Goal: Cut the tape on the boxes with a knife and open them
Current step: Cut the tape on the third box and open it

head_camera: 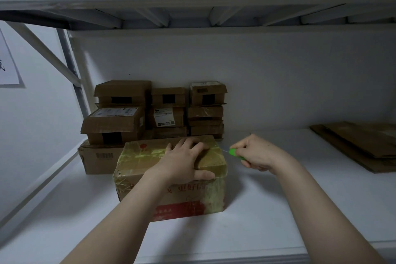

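White shelving (257, 210) in a dim, white-walled storage bay served as the work surface in the head camera's view, where a person leaned in with both bare forearms extended. At centre, near the front of the shelf, stood the taped box (137, 156), a brown carton wrapped in glossy yellowish tape and printed with red lettering on its near side, its flaps closed. The left hand (186, 161) lay flat on the carton's top, fingers spread and straight toward the far edge, the thumb stretched along the near upper edge, pressing down rather than gripping. The right hand (255, 154), just beside the carton's right side, was curled tight around the knife (234, 153), whose green handle showed between thumb and fingers. Its thin blade pointed left and met the tape at the carton's upper right edge, though whether it had pierced the tape could not be told. Behind the carton, against the back wall, rose a stack of smaller boxes (169, 109) in three columns, some bearing white shipping labels. A low flat carton (100, 158) lay beneath the left column, just beside the taped box's far left corner. Flattened cardboard (364, 143) rested well apart at the shelf's right end. A paper notice (8, 66) hung on the left wall beside a grey metal upright (70, 66), and white slats (192, 15) spanned overhead.
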